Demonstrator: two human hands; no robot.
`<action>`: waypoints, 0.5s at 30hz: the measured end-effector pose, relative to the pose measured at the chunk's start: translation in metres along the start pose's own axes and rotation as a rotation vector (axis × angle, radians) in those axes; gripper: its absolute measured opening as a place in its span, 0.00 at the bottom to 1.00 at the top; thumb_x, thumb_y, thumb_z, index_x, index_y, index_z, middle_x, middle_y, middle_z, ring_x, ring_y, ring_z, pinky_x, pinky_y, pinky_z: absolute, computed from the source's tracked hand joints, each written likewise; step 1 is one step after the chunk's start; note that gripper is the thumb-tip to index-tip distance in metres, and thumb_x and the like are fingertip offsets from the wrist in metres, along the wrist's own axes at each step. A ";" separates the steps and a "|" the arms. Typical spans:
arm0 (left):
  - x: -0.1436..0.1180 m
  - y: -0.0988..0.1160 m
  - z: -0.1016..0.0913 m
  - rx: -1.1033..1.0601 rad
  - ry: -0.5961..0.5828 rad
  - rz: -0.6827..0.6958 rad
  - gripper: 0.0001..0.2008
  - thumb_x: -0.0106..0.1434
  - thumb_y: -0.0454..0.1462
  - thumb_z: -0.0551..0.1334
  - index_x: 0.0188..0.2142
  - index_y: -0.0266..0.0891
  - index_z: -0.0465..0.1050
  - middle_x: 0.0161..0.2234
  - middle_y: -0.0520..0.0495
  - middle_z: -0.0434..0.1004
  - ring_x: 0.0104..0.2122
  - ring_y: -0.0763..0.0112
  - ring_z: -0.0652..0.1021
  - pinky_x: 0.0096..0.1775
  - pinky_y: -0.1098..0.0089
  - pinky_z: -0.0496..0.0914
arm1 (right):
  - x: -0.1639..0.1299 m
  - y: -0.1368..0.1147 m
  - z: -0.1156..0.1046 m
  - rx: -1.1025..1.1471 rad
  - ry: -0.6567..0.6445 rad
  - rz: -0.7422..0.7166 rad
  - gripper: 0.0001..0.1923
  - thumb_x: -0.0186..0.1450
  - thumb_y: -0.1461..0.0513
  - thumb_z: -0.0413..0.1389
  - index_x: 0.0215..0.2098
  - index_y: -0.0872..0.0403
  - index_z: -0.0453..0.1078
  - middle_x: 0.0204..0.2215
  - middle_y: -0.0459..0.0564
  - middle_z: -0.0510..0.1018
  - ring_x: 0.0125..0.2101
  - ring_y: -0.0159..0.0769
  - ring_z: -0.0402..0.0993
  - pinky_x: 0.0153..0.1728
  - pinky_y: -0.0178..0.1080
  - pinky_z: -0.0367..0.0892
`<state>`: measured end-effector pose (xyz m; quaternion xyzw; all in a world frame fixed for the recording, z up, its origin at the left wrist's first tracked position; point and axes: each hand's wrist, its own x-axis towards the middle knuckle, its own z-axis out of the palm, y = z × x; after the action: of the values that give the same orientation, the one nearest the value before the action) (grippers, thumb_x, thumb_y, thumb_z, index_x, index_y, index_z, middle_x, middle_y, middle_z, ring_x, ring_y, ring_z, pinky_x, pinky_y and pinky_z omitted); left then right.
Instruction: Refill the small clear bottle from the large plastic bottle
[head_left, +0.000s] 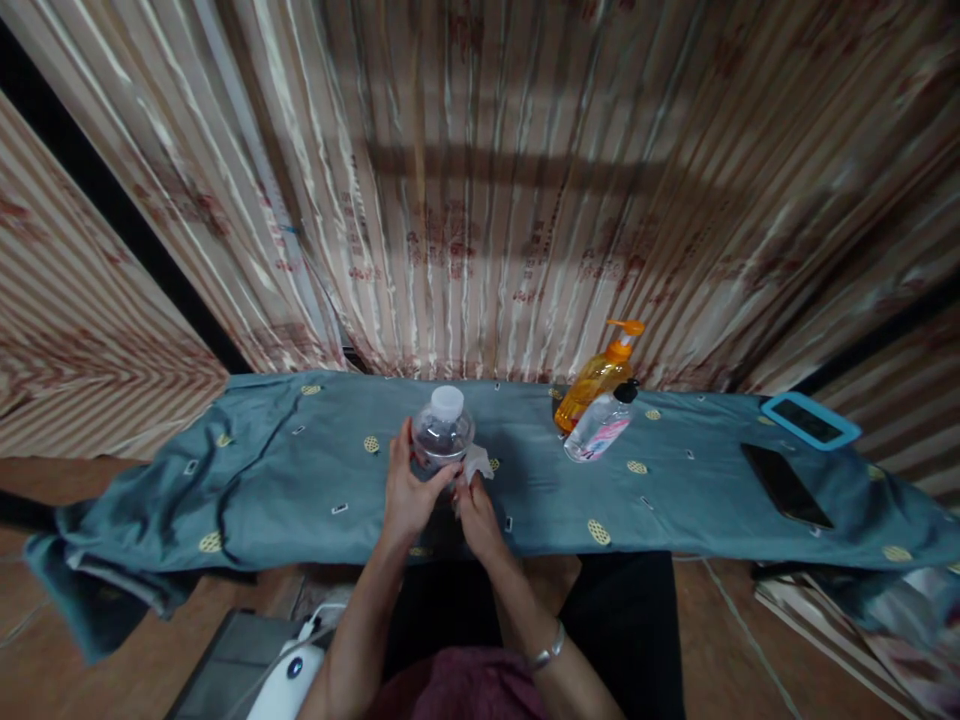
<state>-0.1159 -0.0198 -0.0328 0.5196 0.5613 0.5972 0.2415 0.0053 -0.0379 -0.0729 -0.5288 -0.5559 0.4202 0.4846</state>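
Observation:
A clear plastic bottle [442, 437] with a white cap [447, 402] stands upright near the front edge of the cloth-covered table. My left hand [409, 492] is wrapped round its left side and front, the thumb lying across toward the right. On the bottle's right side, my right hand [478, 512] pinches a crumpled white tissue [478, 462]; its fingertips are close to the bottle's lower part. The bottle's lower part is mostly hidden behind my hands.
An orange pump bottle [592, 388] and a clear bottle with a black top [600, 428] stand to the right. Farther right lie a blue-framed device [810, 420] and a dark phone [784, 485]. Pleated curtains [465, 200] hang behind the table [300, 500].

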 end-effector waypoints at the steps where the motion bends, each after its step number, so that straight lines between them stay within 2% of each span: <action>1: 0.002 0.002 0.000 0.020 0.002 0.004 0.37 0.48 0.44 0.76 0.57 0.42 0.70 0.56 0.40 0.73 0.56 0.51 0.76 0.58 0.54 0.71 | 0.000 -0.009 -0.004 0.006 0.007 0.001 0.35 0.72 0.38 0.44 0.62 0.54 0.67 0.60 0.61 0.72 0.61 0.49 0.69 0.63 0.61 0.62; 4: 0.004 0.009 0.004 0.003 0.046 -0.018 0.32 0.47 0.42 0.75 0.51 0.41 0.71 0.47 0.44 0.75 0.47 0.57 0.78 0.50 0.60 0.73 | 0.000 -0.047 -0.015 0.010 0.024 -0.072 0.38 0.72 0.38 0.44 0.65 0.55 0.63 0.65 0.63 0.67 0.67 0.51 0.61 0.66 0.61 0.56; 6: 0.002 0.011 0.009 -0.048 0.064 -0.066 0.31 0.47 0.42 0.75 0.50 0.41 0.70 0.43 0.48 0.76 0.41 0.63 0.78 0.45 0.64 0.74 | 0.002 -0.071 -0.019 0.013 -0.002 -0.175 0.39 0.72 0.38 0.44 0.68 0.54 0.61 0.68 0.60 0.64 0.70 0.46 0.55 0.70 0.55 0.51; 8: 0.001 0.012 0.012 -0.098 0.066 -0.114 0.30 0.47 0.42 0.74 0.49 0.41 0.69 0.40 0.50 0.77 0.35 0.66 0.78 0.40 0.67 0.74 | 0.004 -0.083 -0.017 0.020 -0.026 -0.260 0.40 0.71 0.38 0.44 0.72 0.52 0.56 0.73 0.55 0.56 0.73 0.41 0.45 0.72 0.49 0.43; 10: 0.002 0.012 0.014 -0.141 0.078 -0.139 0.31 0.44 0.41 0.74 0.48 0.40 0.68 0.40 0.50 0.77 0.35 0.66 0.78 0.40 0.67 0.74 | 0.005 -0.078 -0.011 0.045 -0.031 -0.277 0.41 0.72 0.39 0.43 0.73 0.52 0.52 0.74 0.53 0.51 0.74 0.40 0.42 0.73 0.49 0.40; 11: 0.003 0.013 0.013 -0.159 0.085 -0.147 0.32 0.42 0.40 0.74 0.48 0.40 0.68 0.41 0.49 0.78 0.37 0.65 0.79 0.42 0.66 0.75 | 0.006 -0.070 -0.007 0.067 -0.029 -0.260 0.40 0.72 0.39 0.42 0.73 0.53 0.52 0.74 0.55 0.51 0.73 0.42 0.44 0.73 0.52 0.41; 13: 0.005 0.015 0.010 -0.184 0.080 -0.175 0.32 0.40 0.39 0.74 0.46 0.40 0.68 0.41 0.48 0.80 0.39 0.63 0.81 0.45 0.63 0.76 | 0.005 -0.047 0.002 0.126 -0.028 -0.188 0.39 0.73 0.39 0.42 0.71 0.54 0.56 0.71 0.59 0.58 0.71 0.46 0.53 0.71 0.57 0.45; 15: 0.006 0.020 0.005 -0.203 0.057 -0.216 0.31 0.39 0.38 0.75 0.44 0.40 0.69 0.39 0.49 0.81 0.37 0.62 0.82 0.45 0.62 0.76 | 0.005 -0.023 0.008 0.185 -0.038 -0.078 0.35 0.72 0.39 0.47 0.65 0.53 0.65 0.65 0.59 0.67 0.67 0.49 0.61 0.69 0.61 0.49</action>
<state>-0.1078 -0.0176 -0.0133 0.4118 0.5573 0.6361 0.3394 -0.0066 -0.0344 -0.0513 -0.4514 -0.5441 0.4606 0.5368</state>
